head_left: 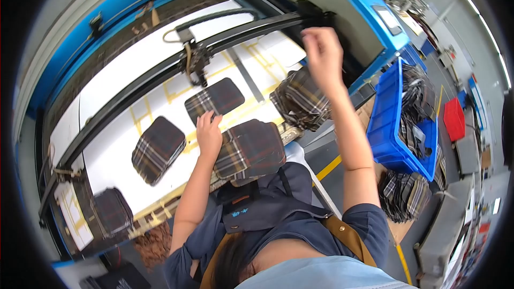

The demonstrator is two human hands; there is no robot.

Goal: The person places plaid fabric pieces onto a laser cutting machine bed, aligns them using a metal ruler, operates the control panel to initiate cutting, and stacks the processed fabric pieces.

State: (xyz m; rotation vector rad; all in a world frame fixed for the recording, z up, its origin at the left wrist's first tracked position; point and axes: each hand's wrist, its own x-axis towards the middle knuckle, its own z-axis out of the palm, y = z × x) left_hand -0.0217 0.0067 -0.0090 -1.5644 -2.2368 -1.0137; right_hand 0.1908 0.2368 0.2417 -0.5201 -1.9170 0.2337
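Plaid fabric piece (216,99) with its near edge beneath the loosely spread left hand (208,132); right hand (325,56) apart, grip unclear.

Nothing legible for certain; light-blue lettering (239,212) on the dark apron (270,217), looks like Chinese characters, too small and tilted to read; pale marks on the black item (119,278) at the lower left edge, unreadable, may be print; control panel (386,20) on the blue machine (362,1), display content can't be made out.
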